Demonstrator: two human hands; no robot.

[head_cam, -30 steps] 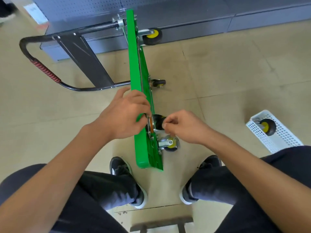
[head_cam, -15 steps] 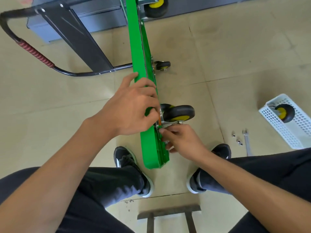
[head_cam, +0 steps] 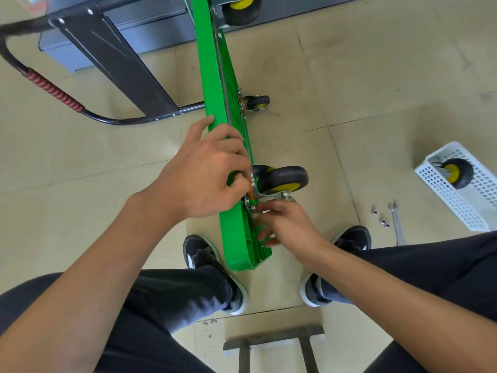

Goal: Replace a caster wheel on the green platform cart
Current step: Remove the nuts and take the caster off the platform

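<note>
The green platform cart [head_cam: 212, 76] stands on its long edge between my feet, underside facing right. A black caster wheel with a yellow hub [head_cam: 282, 180] sits on a metal mounting plate against the underside. My left hand [head_cam: 204, 173] grips the cart's top edge, fingers curled over it right beside that plate. My right hand [head_cam: 285, 224] is just below the wheel; thumb and forefinger pinch at the plate's lower corner, the other fingers lie against the underside. What the fingertips hold is hidden.
Two more casters show further along the cart [head_cam: 256, 102] and at the top [head_cam: 240, 6]. A white basket [head_cam: 435, 189] on the right holds a loose caster [head_cam: 457, 173]. Nuts [head_cam: 380, 219] and a wrench [head_cam: 396, 224] lie on the floor. The folded black handle [head_cam: 53, 90] lies left.
My right hand moved from the wheel down to the plate's lower corner. The caster swung so its wheel points right. My left hand kept its grip on the cart's edge.
</note>
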